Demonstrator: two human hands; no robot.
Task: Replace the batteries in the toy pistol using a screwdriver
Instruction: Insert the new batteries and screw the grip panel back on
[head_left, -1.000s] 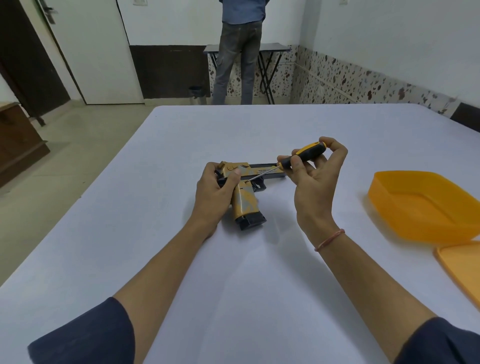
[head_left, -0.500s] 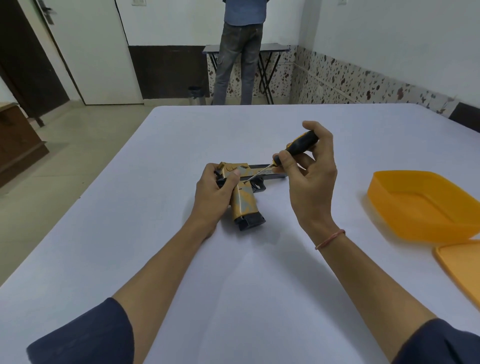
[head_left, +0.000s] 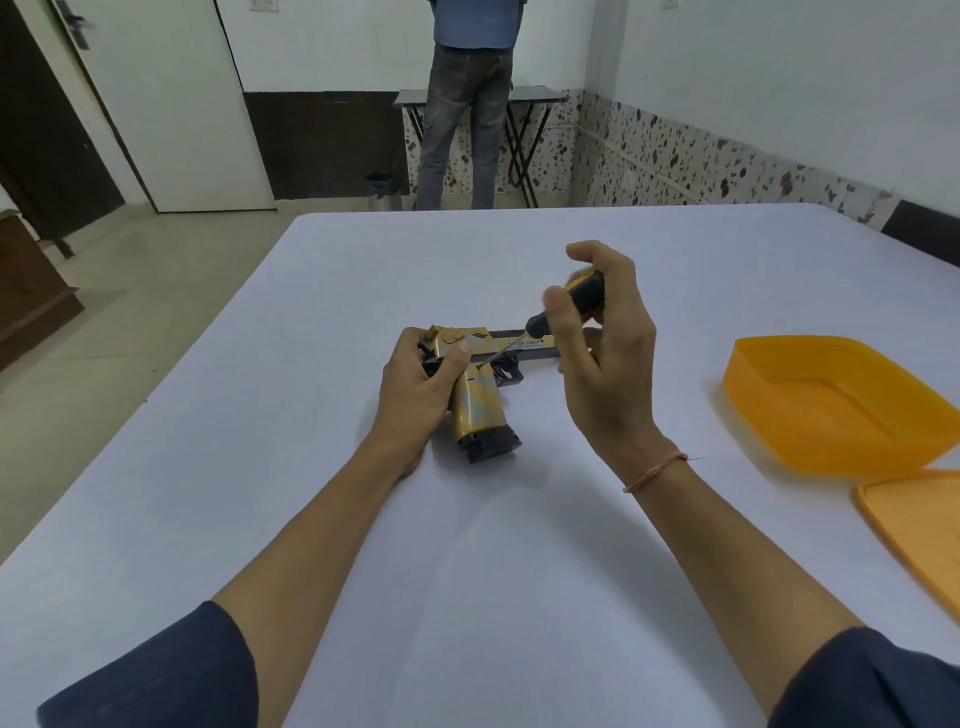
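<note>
Toy pistol (head_left: 475, 395) lies pinned under my left hand (head_left: 415, 387); my right hand (head_left: 605, 353) pinches the screwdriver (head_left: 540, 325). At three o'clock, I see the orange container (head_left: 779, 415) holding nothing, lid (head_left: 914, 525) beside it.

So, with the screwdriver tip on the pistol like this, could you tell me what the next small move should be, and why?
Probably keep turning the screwdriver in place. Its tip sits at the top of the grip of the pistol, the right hand holds the handle, and the left hand pins the pistol to the table. No cover or loose screw shows yet.
</note>
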